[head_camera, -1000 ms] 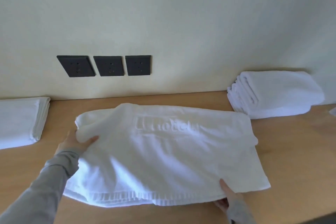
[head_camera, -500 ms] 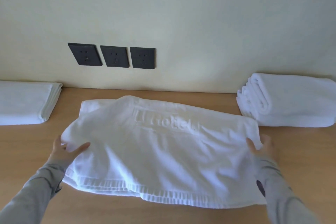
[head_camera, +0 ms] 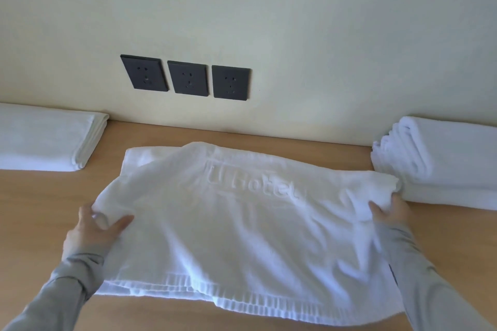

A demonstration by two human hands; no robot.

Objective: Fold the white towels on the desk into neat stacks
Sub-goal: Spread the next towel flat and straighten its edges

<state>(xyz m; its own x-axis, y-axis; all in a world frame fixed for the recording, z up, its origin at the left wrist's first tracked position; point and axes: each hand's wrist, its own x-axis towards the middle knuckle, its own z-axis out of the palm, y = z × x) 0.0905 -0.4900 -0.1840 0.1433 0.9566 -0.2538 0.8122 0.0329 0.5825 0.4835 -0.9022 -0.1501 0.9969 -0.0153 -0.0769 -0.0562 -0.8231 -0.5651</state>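
A white towel [head_camera: 242,228] with raised "Hotel" lettering lies spread and doubled over on the wooden desk [head_camera: 32,212] in front of me. My left hand [head_camera: 94,231] pinches its left edge between thumb and fingers. My right hand [head_camera: 390,212] grips its right edge, close to the stack on the right. The top layer is lifted slightly and wrinkled; the ribbed hem runs along the near side.
A flat folded white towel [head_camera: 45,137] lies at the far left against the wall. A stack of folded white towels [head_camera: 441,164] sits at the far right. Three dark wall sockets [head_camera: 188,78] are above the desk's back edge.
My right hand moved from the towel's near right corner up to its right edge and took hold there. My left hand slid nearer along the left edge. The view shifted right.
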